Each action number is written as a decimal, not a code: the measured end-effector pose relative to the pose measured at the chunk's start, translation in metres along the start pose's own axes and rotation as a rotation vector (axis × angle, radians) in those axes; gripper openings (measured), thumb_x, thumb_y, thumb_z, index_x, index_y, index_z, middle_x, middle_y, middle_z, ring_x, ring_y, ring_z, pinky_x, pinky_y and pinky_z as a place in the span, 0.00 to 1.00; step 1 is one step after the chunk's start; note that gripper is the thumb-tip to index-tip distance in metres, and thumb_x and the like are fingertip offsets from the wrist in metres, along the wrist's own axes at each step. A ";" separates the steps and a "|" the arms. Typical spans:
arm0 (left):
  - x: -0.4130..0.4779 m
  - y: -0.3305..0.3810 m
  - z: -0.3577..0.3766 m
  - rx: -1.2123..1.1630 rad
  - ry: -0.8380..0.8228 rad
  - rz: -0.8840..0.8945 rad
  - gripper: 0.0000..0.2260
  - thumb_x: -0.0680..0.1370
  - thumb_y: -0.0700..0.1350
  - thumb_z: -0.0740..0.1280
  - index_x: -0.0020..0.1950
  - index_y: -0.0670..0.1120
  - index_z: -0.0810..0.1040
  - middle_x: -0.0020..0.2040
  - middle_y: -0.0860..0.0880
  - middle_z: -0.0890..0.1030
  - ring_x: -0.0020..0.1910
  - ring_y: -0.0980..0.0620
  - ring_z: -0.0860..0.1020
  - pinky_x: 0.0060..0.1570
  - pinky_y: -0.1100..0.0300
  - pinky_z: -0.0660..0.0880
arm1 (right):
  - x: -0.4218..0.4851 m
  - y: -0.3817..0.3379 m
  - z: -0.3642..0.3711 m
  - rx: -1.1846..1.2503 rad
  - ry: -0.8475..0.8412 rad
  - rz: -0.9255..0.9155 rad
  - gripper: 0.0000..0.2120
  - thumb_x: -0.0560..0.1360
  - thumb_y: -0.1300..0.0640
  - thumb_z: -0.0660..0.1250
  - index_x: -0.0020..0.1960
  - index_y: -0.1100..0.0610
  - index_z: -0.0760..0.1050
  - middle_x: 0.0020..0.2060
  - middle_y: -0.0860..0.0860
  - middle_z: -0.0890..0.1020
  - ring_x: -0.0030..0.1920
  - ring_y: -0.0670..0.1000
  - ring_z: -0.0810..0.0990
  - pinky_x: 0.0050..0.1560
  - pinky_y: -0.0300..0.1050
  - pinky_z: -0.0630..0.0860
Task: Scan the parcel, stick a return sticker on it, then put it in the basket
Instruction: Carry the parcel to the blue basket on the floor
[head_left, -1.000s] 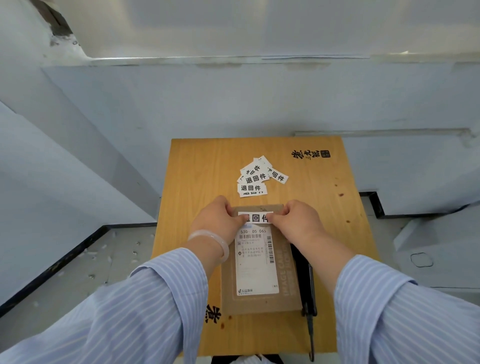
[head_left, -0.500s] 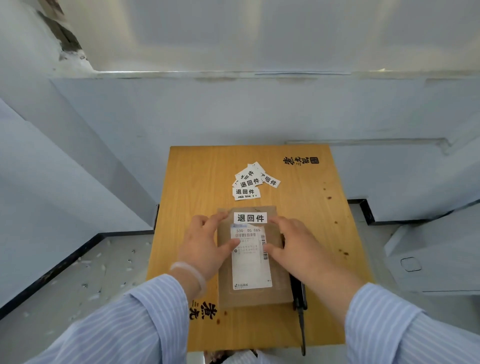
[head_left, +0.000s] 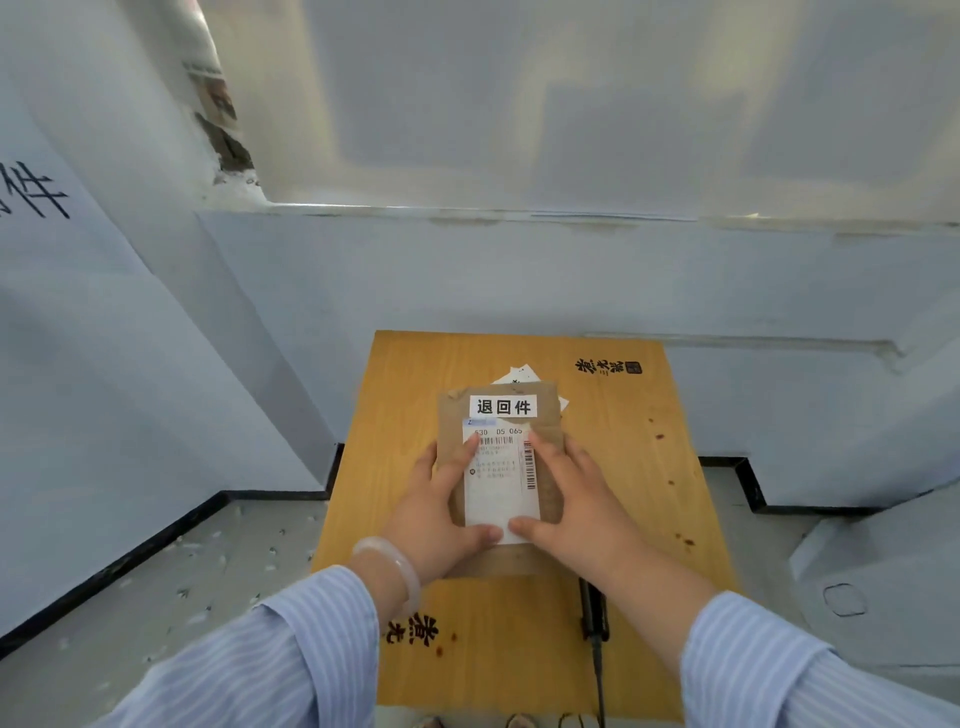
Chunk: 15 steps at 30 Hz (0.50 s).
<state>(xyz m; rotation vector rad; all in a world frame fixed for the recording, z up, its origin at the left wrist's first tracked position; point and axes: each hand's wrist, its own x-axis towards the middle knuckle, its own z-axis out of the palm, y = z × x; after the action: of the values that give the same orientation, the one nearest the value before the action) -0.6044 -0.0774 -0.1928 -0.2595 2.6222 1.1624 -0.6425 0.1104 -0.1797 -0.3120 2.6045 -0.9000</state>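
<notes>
Head view: the brown parcel (head_left: 498, 467) sits at the centre of the frame over the wooden worktop (head_left: 623, 467), its near end gripped from both sides. The left hand (head_left: 431, 519) and right hand (head_left: 576, 514) curl round its edges, thumbs pressed on the shipping label. The return sticker (head_left: 503, 406) is already stuck flat across the parcel's upper end, so that step looks done. Spare stickers (head_left: 522, 375) peek out behind it, and a black scanner (head_left: 594, 613) lies lower right. No basket is in view; dropping the parcel in it is what remains
</notes>
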 end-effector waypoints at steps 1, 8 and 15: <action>-0.001 0.007 -0.008 -0.006 0.035 0.021 0.44 0.68 0.52 0.76 0.74 0.68 0.51 0.79 0.52 0.46 0.76 0.46 0.56 0.70 0.54 0.62 | 0.000 -0.005 -0.007 0.035 0.030 -0.037 0.48 0.67 0.45 0.75 0.74 0.32 0.46 0.77 0.41 0.48 0.76 0.49 0.54 0.73 0.51 0.60; -0.012 0.028 -0.052 -0.032 0.261 0.124 0.45 0.66 0.57 0.75 0.73 0.72 0.50 0.79 0.48 0.50 0.76 0.45 0.55 0.73 0.51 0.60 | 0.012 -0.045 -0.037 0.118 0.094 -0.241 0.47 0.64 0.42 0.75 0.73 0.29 0.48 0.76 0.47 0.58 0.76 0.52 0.56 0.74 0.56 0.60; -0.063 -0.003 -0.086 -0.036 0.434 0.023 0.44 0.68 0.56 0.74 0.71 0.73 0.46 0.74 0.51 0.57 0.71 0.48 0.61 0.70 0.48 0.67 | 0.011 -0.096 -0.003 0.155 -0.018 -0.456 0.45 0.68 0.44 0.74 0.72 0.27 0.48 0.74 0.42 0.58 0.74 0.49 0.59 0.71 0.56 0.65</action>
<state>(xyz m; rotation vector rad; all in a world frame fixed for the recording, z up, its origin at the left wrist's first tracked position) -0.5572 -0.1398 -0.1204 -0.5448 2.9780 1.2820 -0.6457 0.0342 -0.1199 -0.8887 2.4673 -1.2283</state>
